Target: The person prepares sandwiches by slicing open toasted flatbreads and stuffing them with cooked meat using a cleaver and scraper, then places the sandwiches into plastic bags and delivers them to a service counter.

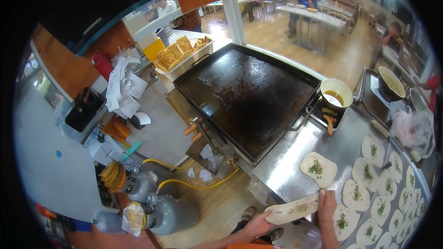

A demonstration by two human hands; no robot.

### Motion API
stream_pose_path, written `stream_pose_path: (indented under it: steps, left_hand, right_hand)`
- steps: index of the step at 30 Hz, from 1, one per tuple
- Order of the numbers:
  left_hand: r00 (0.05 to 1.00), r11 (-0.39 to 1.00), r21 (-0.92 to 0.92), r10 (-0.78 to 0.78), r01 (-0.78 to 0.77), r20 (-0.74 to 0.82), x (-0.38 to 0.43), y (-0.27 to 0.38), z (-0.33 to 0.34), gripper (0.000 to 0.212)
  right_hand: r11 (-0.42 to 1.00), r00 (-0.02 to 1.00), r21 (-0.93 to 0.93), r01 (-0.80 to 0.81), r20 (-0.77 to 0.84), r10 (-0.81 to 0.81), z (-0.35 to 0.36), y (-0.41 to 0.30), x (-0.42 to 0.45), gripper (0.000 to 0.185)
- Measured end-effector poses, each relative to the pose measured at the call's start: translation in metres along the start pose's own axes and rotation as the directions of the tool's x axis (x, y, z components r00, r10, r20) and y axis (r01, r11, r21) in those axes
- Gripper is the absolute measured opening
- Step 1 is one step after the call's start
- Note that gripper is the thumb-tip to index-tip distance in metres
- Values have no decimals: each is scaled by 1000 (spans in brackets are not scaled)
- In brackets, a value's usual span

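Note:
Between my hands a long flat piece of dough (282,213) is stretched, with a brownish filling smeared along its middle. My left hand (258,224) pinches its left end over the edge of the steel worktop (273,180). At the other end my right hand (327,204) grips it. Just beyond my right hand lies a dough round (325,178) topped with chopped green onion, its near edge close to my fingers. Several more topped dough rounds (356,195) rest in rows on the worktop to the right.
A large oily griddle (249,100) stands ahead, with a basket (193,60) of flatbreads behind it. To its right are a bowl of oil (336,93) and a brush (329,121). Gas cylinders (174,216) and a yellow hose (197,185) are at floor level. Seated people occupy the dining area.

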State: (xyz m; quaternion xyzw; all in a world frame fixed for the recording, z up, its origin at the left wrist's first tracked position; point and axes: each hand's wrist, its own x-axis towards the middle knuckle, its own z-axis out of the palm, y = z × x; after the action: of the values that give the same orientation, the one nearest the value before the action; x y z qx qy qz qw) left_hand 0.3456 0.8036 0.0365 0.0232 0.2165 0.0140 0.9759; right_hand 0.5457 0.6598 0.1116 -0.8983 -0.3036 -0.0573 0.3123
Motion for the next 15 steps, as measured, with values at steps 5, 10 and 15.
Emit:
stream_pose_path:
  steps: [5,10,15]
  left_hand:
    - [997,997,72,-23,28,-77,-5,-4,14,38]
    - [994,996,68,-46,52,-98,-1,-5,5,36]
    - [998,997,64,-35,38,-45,9,-8,-4,36]
  right_hand:
    - [985,999,-173,-8,-43,1,-5,34,27,21]
    - [938,987,-333,-95,92,132,-2,6,12,67]
    - [962,962,-270,-30,254,102,1,-52,-20,68]
